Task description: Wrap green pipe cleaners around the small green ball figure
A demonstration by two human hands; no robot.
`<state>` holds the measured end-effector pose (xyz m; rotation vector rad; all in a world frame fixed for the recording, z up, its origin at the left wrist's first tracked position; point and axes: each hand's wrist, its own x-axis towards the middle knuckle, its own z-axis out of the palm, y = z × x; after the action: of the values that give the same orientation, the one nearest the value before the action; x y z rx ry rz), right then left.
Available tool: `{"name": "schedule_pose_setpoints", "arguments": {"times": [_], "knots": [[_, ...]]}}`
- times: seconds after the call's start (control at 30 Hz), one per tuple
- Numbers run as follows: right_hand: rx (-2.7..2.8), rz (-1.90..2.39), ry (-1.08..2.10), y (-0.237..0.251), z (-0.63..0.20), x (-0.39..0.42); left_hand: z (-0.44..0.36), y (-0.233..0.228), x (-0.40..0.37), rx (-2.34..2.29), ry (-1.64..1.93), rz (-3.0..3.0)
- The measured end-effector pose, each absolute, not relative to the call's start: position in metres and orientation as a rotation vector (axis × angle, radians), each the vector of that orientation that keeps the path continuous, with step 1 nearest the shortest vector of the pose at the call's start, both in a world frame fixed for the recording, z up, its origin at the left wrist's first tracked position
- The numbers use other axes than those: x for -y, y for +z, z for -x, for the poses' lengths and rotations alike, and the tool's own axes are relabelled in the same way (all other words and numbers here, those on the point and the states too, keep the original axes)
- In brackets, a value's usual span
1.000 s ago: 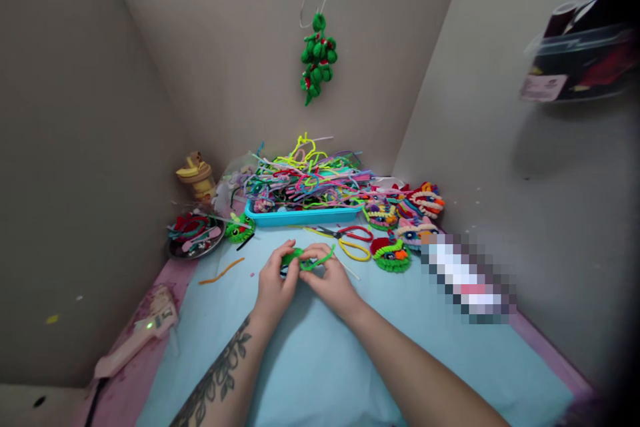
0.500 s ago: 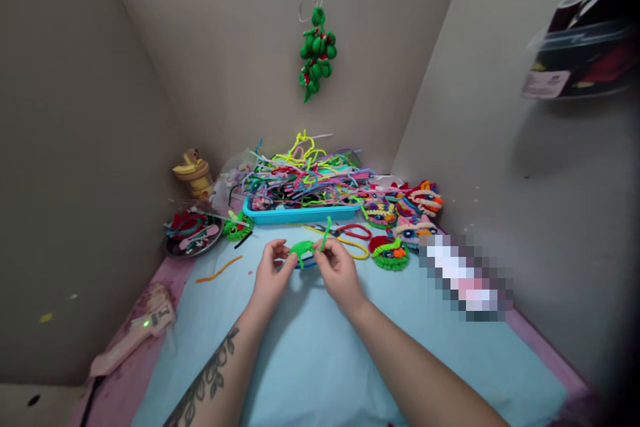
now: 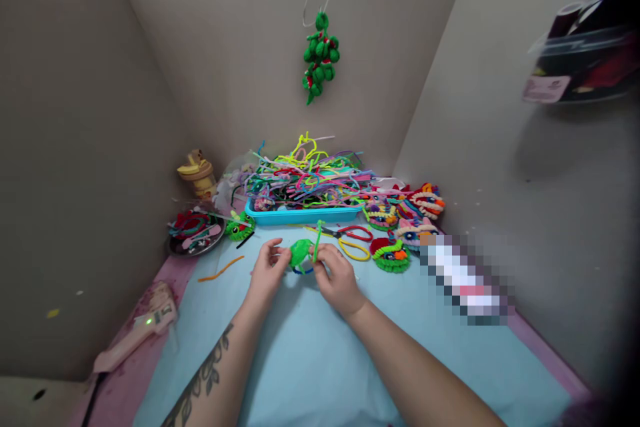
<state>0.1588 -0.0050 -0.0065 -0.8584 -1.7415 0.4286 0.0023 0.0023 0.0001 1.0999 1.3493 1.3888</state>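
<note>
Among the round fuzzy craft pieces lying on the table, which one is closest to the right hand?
The green coiled pipe-cleaner disc with the orange and red centre, just right of the right hand. The other coiled discs lie farther back by the wall.

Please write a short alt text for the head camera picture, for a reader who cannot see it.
Two hands, the left hand and the right hand, hold a small green pipe cleaner shape over a light blue mat. Behind them a blue tray is heaped with coloured pipe cleaners, with scissors and finished pipe cleaner figures beside it. A glue gun lies at the left.
</note>
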Motion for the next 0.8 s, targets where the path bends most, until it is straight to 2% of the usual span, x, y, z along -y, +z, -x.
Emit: {"name": "schedule_pose_setpoints", "arguments": {"times": [0.1, 0.3, 0.47, 0.8], "knots": [[1.701, 0.896, 0.36, -0.008, -0.158, 0.003, -0.003, 0.002, 0.0, -1.465, 1.326, -1.115], [1.815, 0.8, 0.264, -0.013, -0.155, -0.002, -0.006, 0.011, 0.006, -1.157, 1.214, -0.865], [1.897, 0.749, 0.422, -0.01, -0.149, 0.001, -0.006, 0.009, 0.006, -1.061, 1.271, -0.804], [1.341, 1.042, 0.745, -0.008, -0.147, -0.009, -0.012, 0.006, 0.006, -1.123, 1.306, -0.928]]}}
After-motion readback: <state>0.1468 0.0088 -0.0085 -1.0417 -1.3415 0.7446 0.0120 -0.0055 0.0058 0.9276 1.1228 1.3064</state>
